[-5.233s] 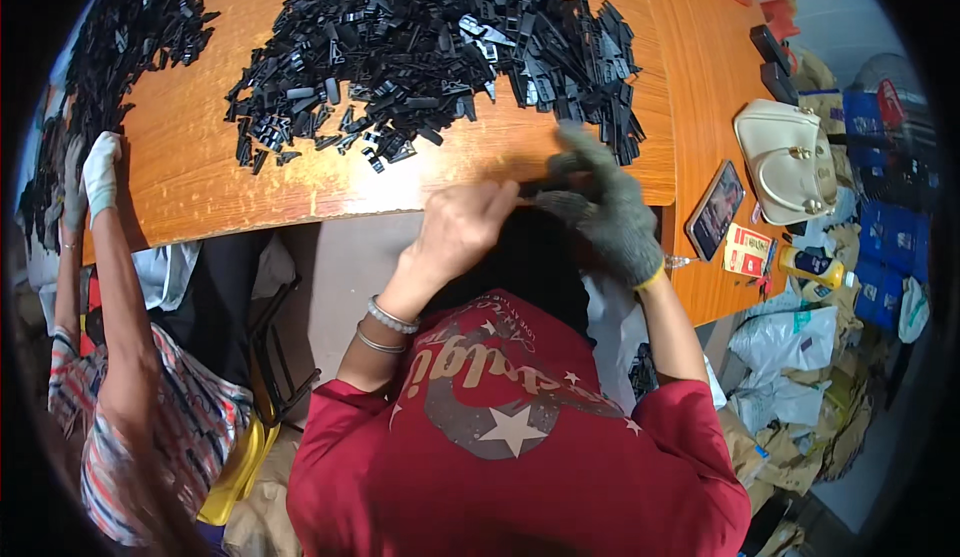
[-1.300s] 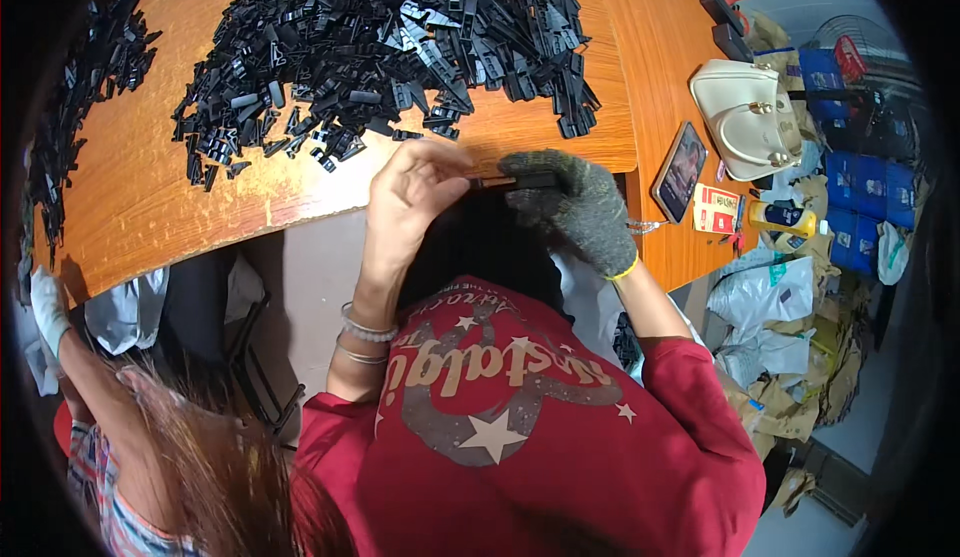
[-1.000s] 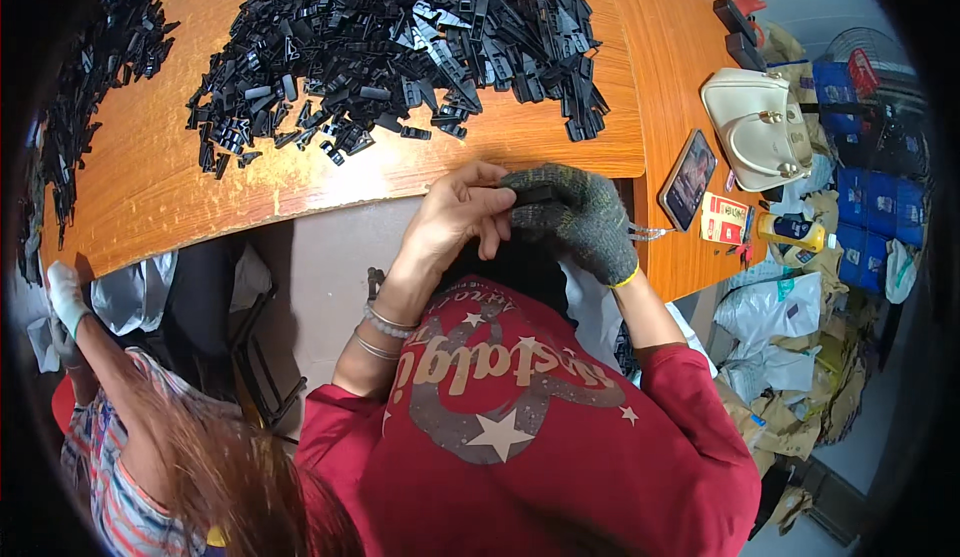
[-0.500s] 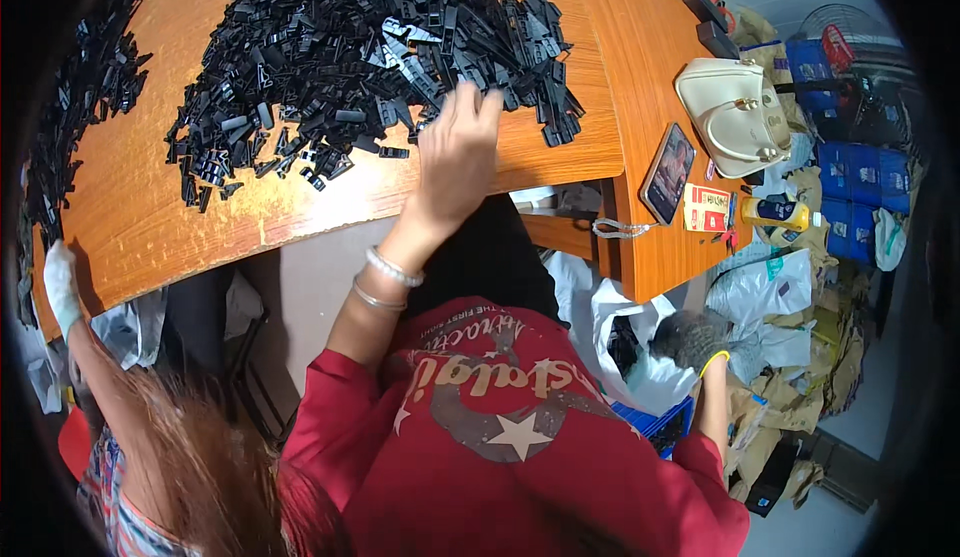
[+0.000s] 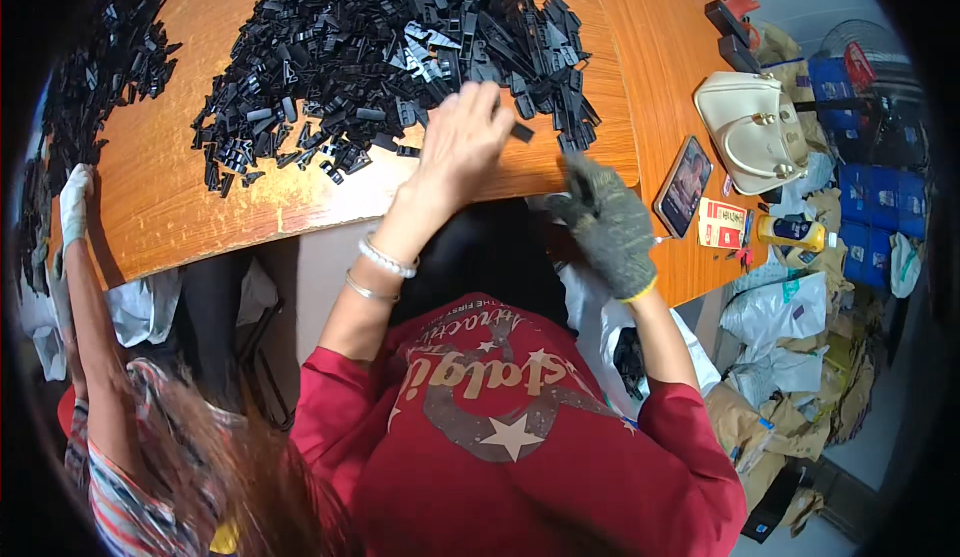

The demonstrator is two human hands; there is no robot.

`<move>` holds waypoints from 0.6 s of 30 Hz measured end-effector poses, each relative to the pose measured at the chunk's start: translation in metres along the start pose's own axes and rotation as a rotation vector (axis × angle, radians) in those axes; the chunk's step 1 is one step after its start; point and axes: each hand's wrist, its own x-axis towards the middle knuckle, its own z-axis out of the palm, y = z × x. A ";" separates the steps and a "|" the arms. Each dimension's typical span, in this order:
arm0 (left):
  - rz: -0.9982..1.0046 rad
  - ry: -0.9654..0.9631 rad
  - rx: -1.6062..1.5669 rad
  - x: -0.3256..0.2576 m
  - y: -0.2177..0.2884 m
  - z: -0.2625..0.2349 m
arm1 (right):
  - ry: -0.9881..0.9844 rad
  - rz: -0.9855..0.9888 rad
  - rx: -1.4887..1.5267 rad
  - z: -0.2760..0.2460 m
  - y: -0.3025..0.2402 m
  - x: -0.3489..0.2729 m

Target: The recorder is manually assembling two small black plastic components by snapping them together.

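My bare left hand [image 5: 466, 142], with bracelets on its wrist, is over the near edge of a big heap of black plastic parts [image 5: 330, 67]. A small black plastic part [image 5: 522, 133] sticks out between its thumb and fingers. My right hand [image 5: 608, 222], in a dark grey glove with a yellow cuff, is at the table's front edge, to the right of my left hand. Its thumb and fingers are apart, somewhat blurred, and I see nothing between them. Several silvery-looking parts [image 5: 425, 47] lie on top of the heap.
At the left, a co-worker's white-gloved hand [image 5: 77, 202] is beside another heap of black parts [image 5: 95, 77]. A phone [image 5: 684, 187], a cream handbag [image 5: 750, 132] and a yellow bottle [image 5: 795, 232] lie to the right. A white bag [image 5: 690, 342] hangs below the table.
My right hand has come up from beside the white bag to the table edge. My left hand stays by the heap, a black part now showing in it. The co-worker's hand has moved up.
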 end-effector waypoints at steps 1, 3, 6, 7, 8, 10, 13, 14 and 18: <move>-0.010 -0.022 -0.056 -0.007 0.005 -0.002 | 0.021 0.070 0.028 0.001 -0.017 0.011; -0.018 -0.078 -0.236 -0.024 0.024 -0.010 | 0.077 -0.097 0.124 0.018 -0.005 0.016; -0.064 0.041 -0.390 -0.045 0.042 -0.014 | -0.036 -0.302 -0.001 0.035 0.003 0.017; -0.069 0.036 -0.390 -0.051 0.044 -0.016 | -0.042 -0.300 0.004 0.036 0.003 0.017; -0.220 0.127 -0.358 -0.058 0.044 -0.019 | -0.113 -0.267 0.002 0.036 0.002 0.017; -0.398 0.229 -0.205 -0.065 0.034 -0.030 | -0.188 -0.231 0.003 0.029 -0.006 0.018; -0.622 0.142 -0.014 -0.060 0.022 -0.052 | -0.369 0.013 0.133 0.021 -0.018 0.020; -0.637 0.086 -0.012 -0.060 0.017 -0.054 | -0.331 0.042 0.210 0.024 -0.015 0.019; -0.590 -0.037 -0.164 -0.063 0.015 -0.054 | -0.112 -0.080 0.335 0.037 -0.014 0.018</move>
